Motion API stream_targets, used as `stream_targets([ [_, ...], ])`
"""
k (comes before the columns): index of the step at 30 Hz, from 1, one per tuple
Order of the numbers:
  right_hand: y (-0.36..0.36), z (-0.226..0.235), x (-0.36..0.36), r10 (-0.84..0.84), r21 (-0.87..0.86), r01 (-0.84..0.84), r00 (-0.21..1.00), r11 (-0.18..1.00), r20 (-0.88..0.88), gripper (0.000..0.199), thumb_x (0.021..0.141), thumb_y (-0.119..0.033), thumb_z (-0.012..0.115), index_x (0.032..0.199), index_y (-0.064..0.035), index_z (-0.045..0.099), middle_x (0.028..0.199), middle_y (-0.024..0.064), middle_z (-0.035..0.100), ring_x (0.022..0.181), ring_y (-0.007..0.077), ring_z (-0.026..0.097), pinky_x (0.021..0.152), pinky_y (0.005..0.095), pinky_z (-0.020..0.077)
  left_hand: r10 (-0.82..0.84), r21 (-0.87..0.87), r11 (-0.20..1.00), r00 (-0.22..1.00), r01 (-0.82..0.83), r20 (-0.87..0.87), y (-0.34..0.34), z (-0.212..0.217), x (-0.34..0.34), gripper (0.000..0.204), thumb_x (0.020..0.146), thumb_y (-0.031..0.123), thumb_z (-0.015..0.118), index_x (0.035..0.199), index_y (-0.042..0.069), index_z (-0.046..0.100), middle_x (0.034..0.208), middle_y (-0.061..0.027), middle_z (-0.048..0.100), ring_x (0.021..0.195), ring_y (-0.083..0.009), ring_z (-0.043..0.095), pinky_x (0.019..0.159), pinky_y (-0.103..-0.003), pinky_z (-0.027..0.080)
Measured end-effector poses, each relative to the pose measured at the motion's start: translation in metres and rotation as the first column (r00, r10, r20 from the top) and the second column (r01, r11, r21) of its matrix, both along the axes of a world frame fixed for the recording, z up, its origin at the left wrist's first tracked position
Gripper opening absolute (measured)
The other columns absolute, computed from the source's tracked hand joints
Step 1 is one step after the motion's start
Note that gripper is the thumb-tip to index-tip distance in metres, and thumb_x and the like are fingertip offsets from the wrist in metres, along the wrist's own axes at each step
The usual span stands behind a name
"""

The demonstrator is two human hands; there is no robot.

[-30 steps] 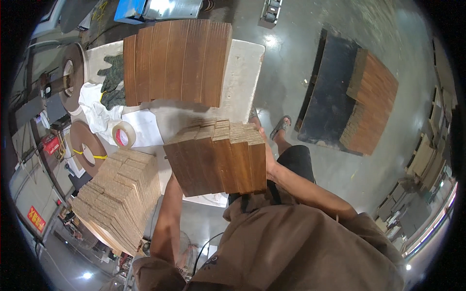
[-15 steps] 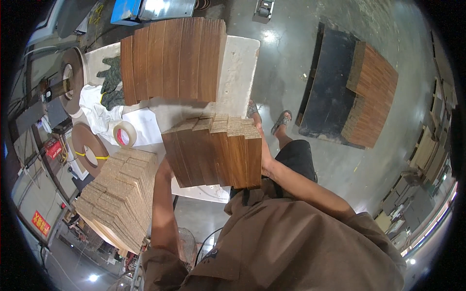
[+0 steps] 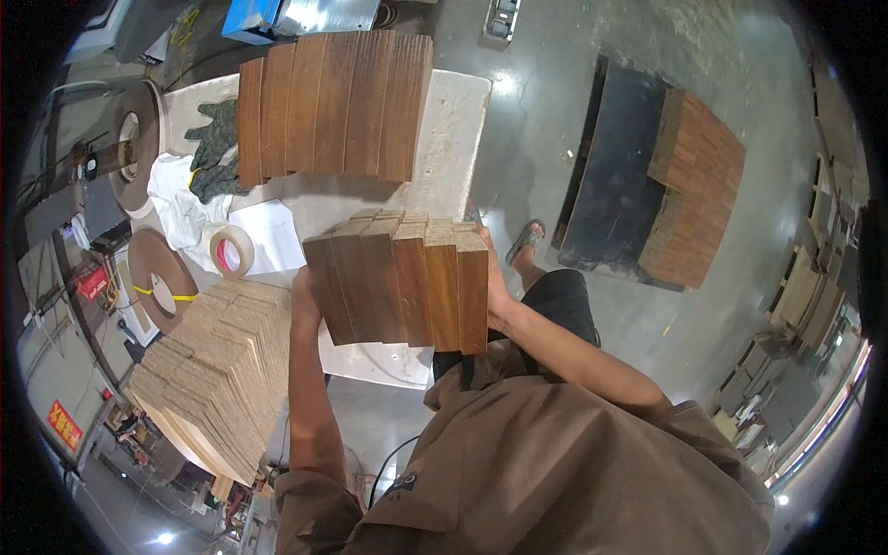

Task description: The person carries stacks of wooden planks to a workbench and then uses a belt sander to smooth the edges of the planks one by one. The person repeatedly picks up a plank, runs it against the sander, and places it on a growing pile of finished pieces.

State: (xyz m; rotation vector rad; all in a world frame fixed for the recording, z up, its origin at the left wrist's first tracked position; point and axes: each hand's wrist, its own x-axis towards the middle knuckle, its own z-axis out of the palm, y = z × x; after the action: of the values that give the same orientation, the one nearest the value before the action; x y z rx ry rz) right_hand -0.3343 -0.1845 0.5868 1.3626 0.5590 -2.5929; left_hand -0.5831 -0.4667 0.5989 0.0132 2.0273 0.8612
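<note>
I hold a bundle of several brown wooden boards point(image 3: 402, 277) between both hands, lifted above the near edge of a white worktable point(image 3: 453, 129). My left hand point(image 3: 303, 289) presses against the bundle's left side. My right hand point(image 3: 495, 282) presses against its right side. A row of several darker wooden boards point(image 3: 333, 106) lies side by side at the far end of the table.
A stack of pale boards point(image 3: 217, 370) stands at the lower left. A tape roll point(image 3: 231, 252), paper and gloves point(image 3: 215, 153) lie on the table's left part, with large tape reels point(image 3: 159, 282) beside it. A dark pallet point(image 3: 620, 185) with brown boards point(image 3: 698, 190) sits on the floor to the right.
The held bundle has shifted slightly right and nearer to me, and its boards have been pressed closer together between my hands.
</note>
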Motion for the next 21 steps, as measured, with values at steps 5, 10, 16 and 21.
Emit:
stream_targets([
  [5,0.002,0.018,-0.004,0.004,0.043,-0.003,0.999,0.999,-0.032,0.085,0.1,-0.073,0.029,0.164,-0.0191,0.015,0.164,0.0117,0.028,0.148,0.0272,0.032,0.118,0.0431,0.0333,0.27,0.229,0.917,0.93,-0.327,0.247,-0.014,-0.016,0.004,0.055,0.106,0.047,0.046,0.128,-0.002,0.06,0.122,-0.0107,0.067,0.103,-0.0213,0.063,0.09,-0.035,0.051],
  [10,0.012,0.07,-0.006,0.026,0.165,-0.012,0.997,0.986,-0.079,0.081,0.103,-0.07,0.028,0.165,-0.0198,0.011,0.165,0.0121,0.027,0.15,0.0268,0.031,0.119,0.0426,0.0315,0.439,0.151,0.844,0.825,-0.514,0.356,0.024,0.052,0.022,0.081,0.104,0.067,0.036,0.146,-0.001,0.047,0.144,-0.0117,0.056,0.13,-0.0238,0.052,0.111,-0.039,0.04],
  [16,0.004,0.074,0.002,-0.018,0.266,0.033,0.998,0.964,-0.056,0.076,0.106,-0.054,0.042,0.158,-0.0048,0.015,0.151,0.0154,0.038,0.135,0.0243,0.041,0.113,0.0384,0.035,0.424,0.214,0.824,0.821,-0.525,0.383,-0.006,0.052,0.048,0.086,0.098,0.071,0.044,0.151,0.002,0.042,0.15,-0.0134,0.048,0.135,-0.029,0.048,0.111,-0.043,0.041],
  [21,-0.013,0.062,-0.004,-0.094,0.4,0.082,0.995,0.913,0.01,0.071,0.107,-0.056,0.04,0.141,0.006,0.042,0.13,0.014,0.056,0.122,0.0217,0.051,0.108,0.0357,0.0384,0.491,0.201,0.79,0.794,-0.579,0.359,0.03,0.074,0.046,0.069,0.102,0.05,0.059,0.151,0.005,0.043,0.149,-0.008,0.05,0.137,-0.0242,0.046,0.116,-0.038,0.036],
])
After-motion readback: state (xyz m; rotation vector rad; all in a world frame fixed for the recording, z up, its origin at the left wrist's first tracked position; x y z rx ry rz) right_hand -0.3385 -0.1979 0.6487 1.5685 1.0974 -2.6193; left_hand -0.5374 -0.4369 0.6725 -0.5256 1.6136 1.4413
